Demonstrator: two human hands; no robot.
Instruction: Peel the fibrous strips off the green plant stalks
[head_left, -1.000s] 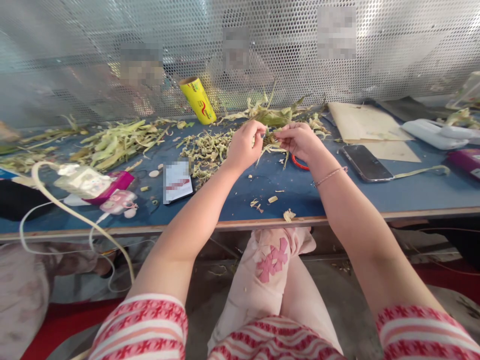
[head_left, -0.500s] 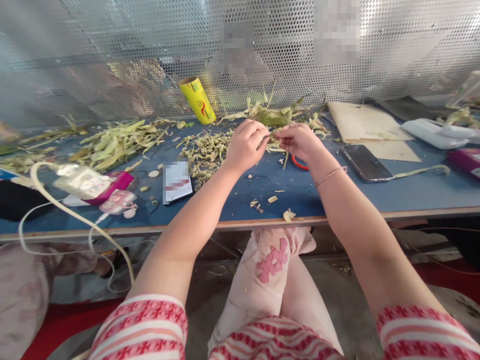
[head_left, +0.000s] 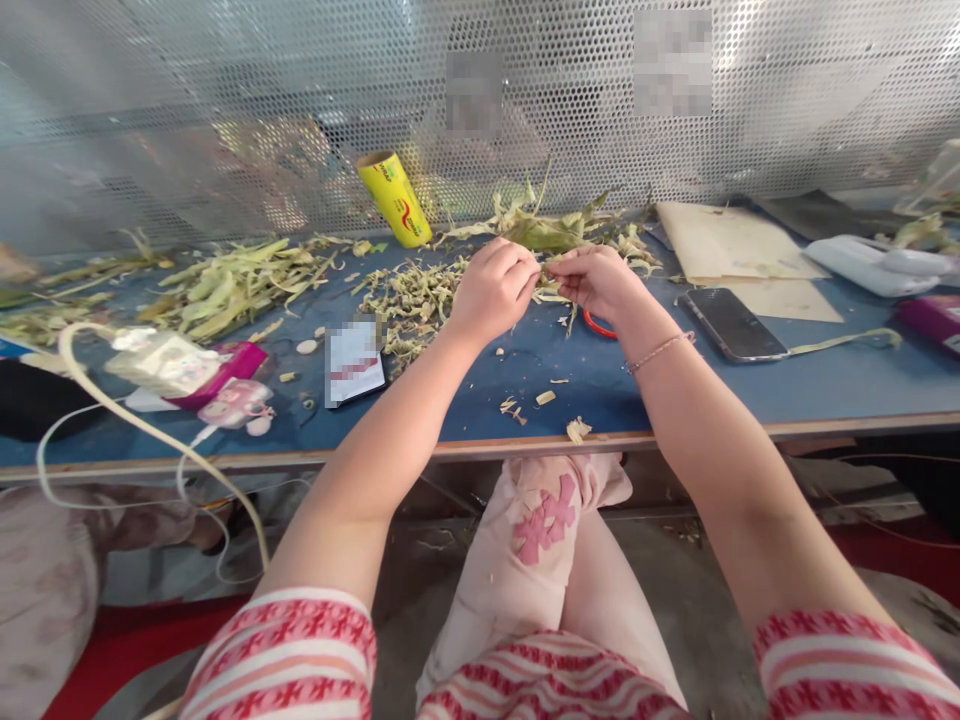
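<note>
Where the two hands come close together, to the right of the yellow tube [head_left: 395, 202] and nearer the body, everything happens at the fingertips. Left hand [head_left: 496, 290]: back uppermost, fingers curled well in, contents hidden. Right hand [head_left: 600, 285]: thumb and fingertips drawn nearly together, facing the left across a narrow gap. Pale plant matter shows about there; cannot tell whether either hand grips any.

Material looks dry. My judgement: very light, not slippery, brittle at thin ends, perhaps leathery in the broader leaves. Best hold probably thumb and forefinger on a thicker stem, lightly; squeezed blades may crumble.

More of it close by: a heap of dried plant bits [head_left: 409, 300] in front of the tube, spreading right to beside the left hand; leafy strands [head_left: 555, 232] right of the tube, just beyond both hands. Red loop [head_left: 596, 326] right of the tube and nearer, partly hidden by the right arm. Farther out: pale strips [head_left: 225, 290] piled loosely left of the tube; dark phone [head_left: 739, 325] well to its right.
</note>
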